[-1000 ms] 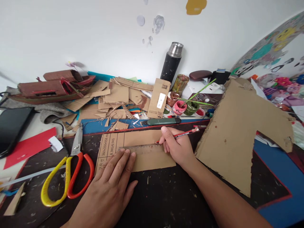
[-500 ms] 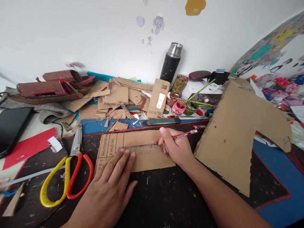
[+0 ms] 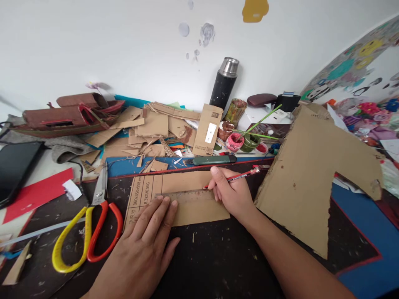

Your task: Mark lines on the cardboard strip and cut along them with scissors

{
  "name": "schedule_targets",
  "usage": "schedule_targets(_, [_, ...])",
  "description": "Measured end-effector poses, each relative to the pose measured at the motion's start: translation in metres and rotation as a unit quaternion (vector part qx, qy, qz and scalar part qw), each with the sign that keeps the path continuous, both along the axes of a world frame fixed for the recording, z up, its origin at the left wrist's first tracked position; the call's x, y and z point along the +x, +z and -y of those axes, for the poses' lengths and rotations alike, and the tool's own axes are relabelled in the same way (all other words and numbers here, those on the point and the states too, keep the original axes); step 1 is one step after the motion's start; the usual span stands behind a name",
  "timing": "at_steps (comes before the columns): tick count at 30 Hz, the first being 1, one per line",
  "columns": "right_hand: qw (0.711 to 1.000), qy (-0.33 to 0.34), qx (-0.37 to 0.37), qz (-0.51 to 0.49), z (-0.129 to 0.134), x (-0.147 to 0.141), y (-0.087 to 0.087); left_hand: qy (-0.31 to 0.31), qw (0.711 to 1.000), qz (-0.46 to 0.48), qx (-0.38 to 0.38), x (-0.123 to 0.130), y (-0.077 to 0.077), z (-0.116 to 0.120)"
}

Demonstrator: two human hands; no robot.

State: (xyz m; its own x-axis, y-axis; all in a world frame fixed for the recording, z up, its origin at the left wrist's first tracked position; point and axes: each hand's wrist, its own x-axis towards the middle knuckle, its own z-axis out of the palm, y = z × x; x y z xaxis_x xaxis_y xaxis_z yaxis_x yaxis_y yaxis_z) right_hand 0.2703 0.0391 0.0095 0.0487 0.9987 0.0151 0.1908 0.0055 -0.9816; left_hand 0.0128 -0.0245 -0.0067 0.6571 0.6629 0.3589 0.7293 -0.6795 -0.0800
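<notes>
On the dark, speckled counter lies a flat brown cardboard rectangle. The left hand, fingers nearly together, and right hand flank a clear plastic ruler: the left pins it, presumably against slipping; the right's fingers pinch a slim red-and-black pencil at its edge.

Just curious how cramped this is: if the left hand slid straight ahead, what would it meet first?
Past the ruler and cardboard beneath it, the left hand would probably meet the green utility knife near its left end, though depth is hard to judge.
</notes>
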Motion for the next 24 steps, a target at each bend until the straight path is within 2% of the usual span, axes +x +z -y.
schedule_targets(10, [0.998,0.010,0.016,0.056,0.0026,0.0006,0.0045,0.003,1.000,0.002,-0.006,-0.0012,-0.0023,0.0012])
schedule_targets(24, [1.000,-0.003,0.009,-0.007,0.0008,-0.0005,0.0001,0.001,1.000,0.006,-0.005,-0.0007,-0.0018,0.0004])
